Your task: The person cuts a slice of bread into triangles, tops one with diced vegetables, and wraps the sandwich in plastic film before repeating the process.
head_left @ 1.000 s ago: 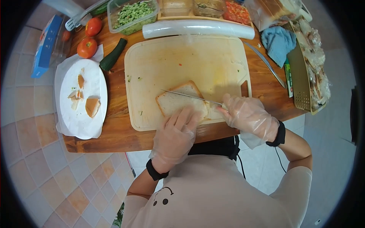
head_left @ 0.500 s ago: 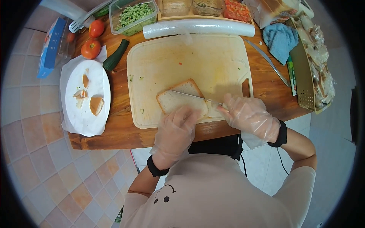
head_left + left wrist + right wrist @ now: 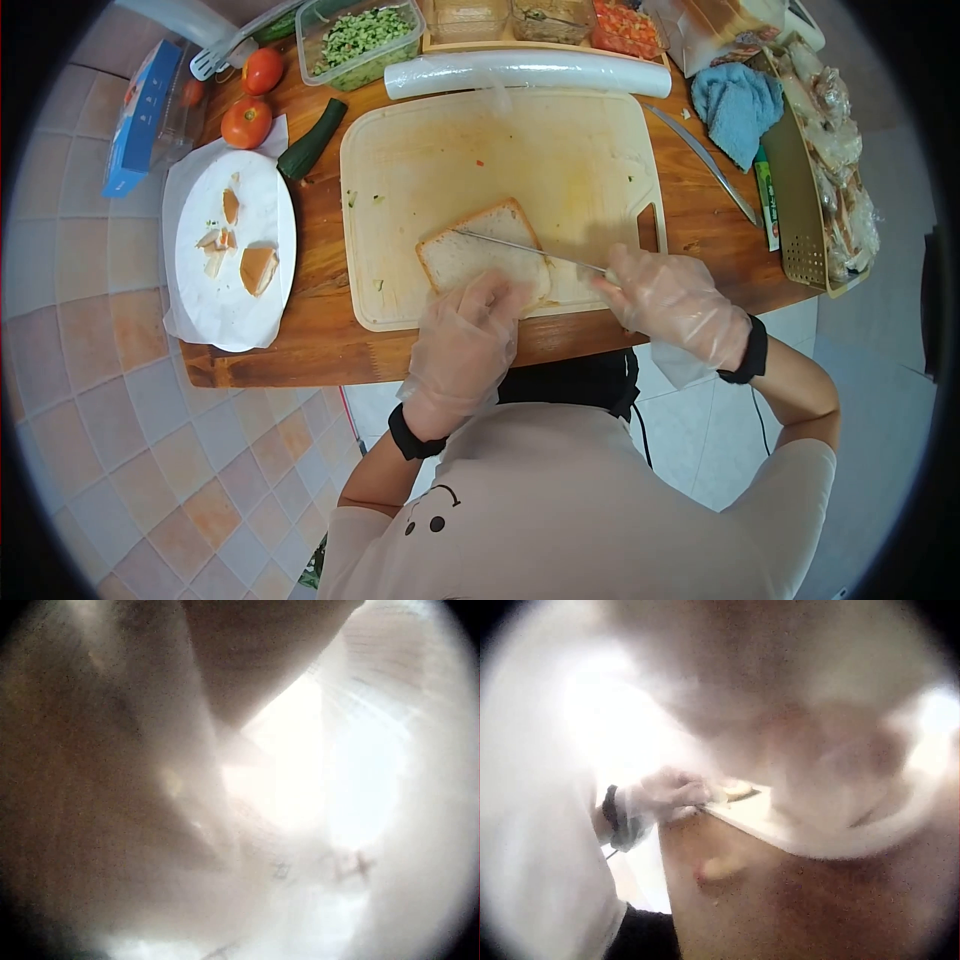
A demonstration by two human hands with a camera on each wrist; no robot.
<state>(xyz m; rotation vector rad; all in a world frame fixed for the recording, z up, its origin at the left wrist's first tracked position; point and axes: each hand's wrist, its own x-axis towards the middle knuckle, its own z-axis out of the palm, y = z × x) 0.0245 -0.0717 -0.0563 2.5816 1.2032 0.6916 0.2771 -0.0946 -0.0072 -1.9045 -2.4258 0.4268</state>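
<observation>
A slice of white bread [image 3: 455, 258] with brown crust lies on the cream cutting board [image 3: 400, 150], near its front edge. My right hand [image 3: 680, 305], in a clear plastic glove, grips a knife [image 3: 520, 246] at the handle; its thin blade stretches leftward across the bread. My left hand [image 3: 465, 340], also gloved, rests its fingers on the bread's near side, close below the blade. In the right wrist view, the left hand [image 3: 671, 791] shows at the board's edge beside the bread [image 3: 737, 787]. Plastic glove blurs most of the left wrist view.
On the left, a white oval plate [image 3: 215, 290] holds crust pieces, near tomatoes [image 3: 247, 122] and a cucumber piece [image 3: 312, 140]. Behind the board lie a plastic-wrap roll [image 3: 530, 78] and a tub of chopped green vegetable [image 3: 360, 45]. A second knife [image 3: 705, 160], blue cloth [image 3: 738, 110] and basket [image 3: 800, 210] stand right.
My right hand has drawn the knife a little to the right, so its tip sits further in over the bread. The left hand stays on the slice; the head view has shifted slightly.
</observation>
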